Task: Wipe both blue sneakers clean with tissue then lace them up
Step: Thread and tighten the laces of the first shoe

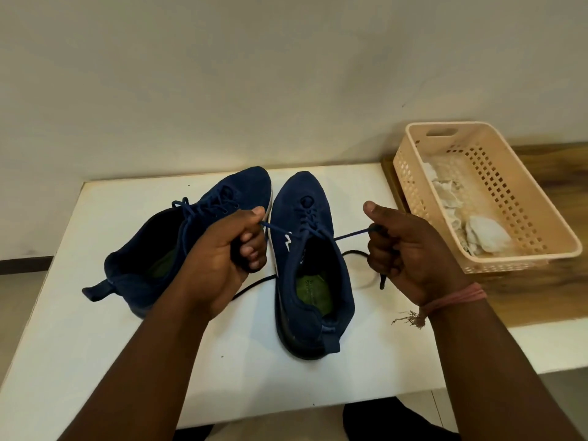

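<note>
Two blue sneakers stand side by side on the white table [79,329], toes pointing away from me. The left sneaker [191,224] leans to the left with its laces threaded and a loop showing. The right sneaker [313,259] stands upright, its green insole visible. Its dark blue lace [350,234] stretches tight between my fists across the upper eyelets. My left hand [222,256] is closed on one lace end, over the gap between the shoes. To the right of the shoe, my right hand [407,249] is closed on the other end, whose tip hangs below.
A beige perforated plastic basket [521,198] sits at the right on a wooden surface [541,297], holding crumpled used tissues [486,237]. A plain wall rises right behind the table. A pink thread band circles my right wrist.
</note>
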